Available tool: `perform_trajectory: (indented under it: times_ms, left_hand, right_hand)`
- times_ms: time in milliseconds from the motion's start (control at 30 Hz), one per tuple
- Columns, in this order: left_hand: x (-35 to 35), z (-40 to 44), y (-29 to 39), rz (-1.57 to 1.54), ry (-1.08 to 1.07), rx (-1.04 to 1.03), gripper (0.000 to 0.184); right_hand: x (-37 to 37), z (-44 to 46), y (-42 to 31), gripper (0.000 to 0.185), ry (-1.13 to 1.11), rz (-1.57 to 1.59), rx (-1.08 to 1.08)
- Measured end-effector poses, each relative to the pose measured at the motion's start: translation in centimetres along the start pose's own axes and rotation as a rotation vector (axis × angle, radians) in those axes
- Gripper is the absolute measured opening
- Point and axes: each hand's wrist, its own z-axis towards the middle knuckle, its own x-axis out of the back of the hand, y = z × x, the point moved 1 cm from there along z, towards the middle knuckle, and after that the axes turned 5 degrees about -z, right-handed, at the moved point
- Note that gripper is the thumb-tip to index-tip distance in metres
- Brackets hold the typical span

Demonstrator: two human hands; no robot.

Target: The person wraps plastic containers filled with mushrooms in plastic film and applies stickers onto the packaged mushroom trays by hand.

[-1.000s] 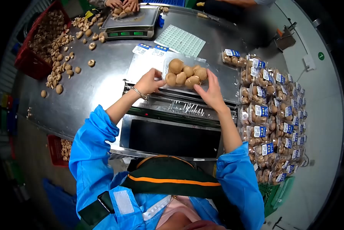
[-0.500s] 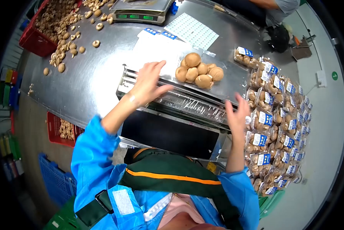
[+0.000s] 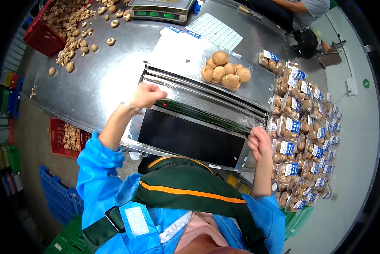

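Observation:
My left hand (image 3: pixel 145 96) is closed in a pinch at the left end of the wrapping machine (image 3: pixel 190 146), on the edge of the clear plastic film (image 3: pixel 202 105). At the machine's right end my right hand (image 3: pixel 259 143) pinches the film's other corner. Between both hands the film stretches above the rollers, faint and see-through. Just behind the rollers a clear tray of mushrooms (image 3: pixel 218 74) sits on the steel table, touched by neither hand. In front of the rollers lies the machine's black plate (image 3: pixel 185 135).
Packed, labelled mushroom trays (image 3: pixel 289 127) are stacked at the right. A scale (image 3: pixel 159 13), a label sheet (image 3: pixel 215 31) and a red crate (image 3: pixel 44 40) spilling loose mushrooms stand farther back. Another person's arm (image 3: pixel 293 6) shows at the top right.
Both hands went from open and spread to pinching the film, drawing nearer to my body. The film is now pulled out between them. The mushroom tray appears slightly shifted with the view.

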Motion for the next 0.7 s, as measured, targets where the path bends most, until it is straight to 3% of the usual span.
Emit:
perform_trajectory:
  times_ms: [67,100,167,267,300,333,367,400,433,467,500,567,600,633,700]
  left_hand:
    - [1.1,-2.0,-2.7,-0.587,-0.403,0.110,0.026]
    - [0.5,-2.8,-3.6,-0.922,-0.519,0.244,0.030]
    - [-0.9,-3.5,-2.4,-1.219,-1.041,0.194,0.033]
    - [-1.9,-1.4,6.0,-1.267,-0.949,-0.590,0.040]
    - [-1.6,1.2,9.4,-1.268,-0.953,-0.688,0.041]
    - [-2.0,2.4,13.3,-1.408,-0.615,-0.512,0.041]
    - [-2.3,5.5,15.3,-1.178,-0.563,-0.751,0.040]
    - [-3.1,9.7,15.9,-0.985,-0.333,-0.891,0.041]
    - [-3.7,13.0,15.4,-0.453,-0.158,-1.036,0.039]
    - [-4.3,16.3,14.9,0.048,0.072,-1.167,0.037]
    - [-5.4,21.5,12.7,0.231,0.008,-1.116,0.035]
    - [-6.7,20.9,11.8,0.494,-0.098,-0.575,0.039]
    - [-6.5,23.3,9.1,0.442,-0.287,-0.762,0.042]
    - [-6.9,22.2,8.8,0.381,-0.224,-0.720,0.042]
    - [-6.4,21.3,8.4,0.173,-0.521,-0.466,0.043]
  right_hand:
    - [1.5,-1.7,1.7,0.014,-0.373,0.708,-0.222]
    - [1.0,-2.3,1.5,0.015,-0.598,0.817,-0.228]
    - [-1.1,-3.6,-0.4,0.017,-1.066,1.022,-0.229]
    - [-2.1,0.2,-9.3,0.019,-1.091,0.910,0.224]
    - [-3.1,2.3,-12.9,0.023,-1.110,0.849,0.371]
    - [-5.3,4.5,-15.3,0.022,-0.541,0.593,0.637]
    - [-7.5,6.5,-17.5,0.022,0.032,0.320,0.861]
    - [-8.1,10.0,-18.4,0.022,-0.099,0.281,0.857]
    - [-7.5,14.7,-18.0,0.022,-0.227,0.240,0.859]
    - [-5.2,20.7,-16.4,0.024,0.019,-0.189,0.844]
    - [-6.4,21.1,-15.2,0.029,0.240,-1.028,0.827]
    - [-5.8,25.0,-12.1,0.035,-0.022,-1.659,0.713]
    - [-6.5,23.9,-12.4,0.034,-0.050,-1.348,0.491]
    - [-6.9,22.5,-12.4,0.033,-0.074,-1.030,0.263]
    - [-5.0,21.9,-11.7,0.033,-0.270,-0.877,0.193]
